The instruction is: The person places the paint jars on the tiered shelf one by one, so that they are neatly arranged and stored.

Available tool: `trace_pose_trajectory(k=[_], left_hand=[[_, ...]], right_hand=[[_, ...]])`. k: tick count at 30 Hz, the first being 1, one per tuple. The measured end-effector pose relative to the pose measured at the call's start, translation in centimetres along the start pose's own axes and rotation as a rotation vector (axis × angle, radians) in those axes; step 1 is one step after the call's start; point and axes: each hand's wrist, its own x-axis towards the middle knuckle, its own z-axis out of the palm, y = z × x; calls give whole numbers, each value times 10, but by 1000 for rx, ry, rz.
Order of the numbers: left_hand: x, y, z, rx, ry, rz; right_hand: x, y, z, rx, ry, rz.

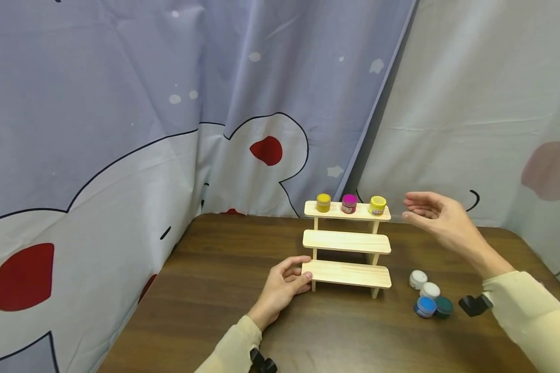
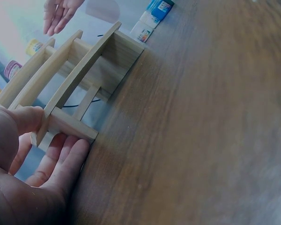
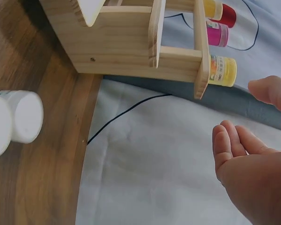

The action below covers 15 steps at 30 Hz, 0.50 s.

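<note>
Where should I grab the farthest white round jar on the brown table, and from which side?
Pinch the farthest white round jar by its side wall, probably from above, at far right and near left: it stands upright, with another white round jar crowding only its near right.

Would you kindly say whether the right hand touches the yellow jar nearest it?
Apart: the head view shows a clear gap between the right hand and the yellow jar.

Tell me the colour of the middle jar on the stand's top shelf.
The middle jar is magenta; it shows best in the head view.
</note>
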Motion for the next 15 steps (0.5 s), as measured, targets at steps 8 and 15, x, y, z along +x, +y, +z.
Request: trace_pose_trajectory(k=[8, 15], left_hand=[[0, -1, 0, -4, 2, -6], [1, -1, 1, 3, 1, -2]], right_hand=[[-13, 13, -8, 14, 30, 4], [-27, 21, -15, -5, 40, 24]])
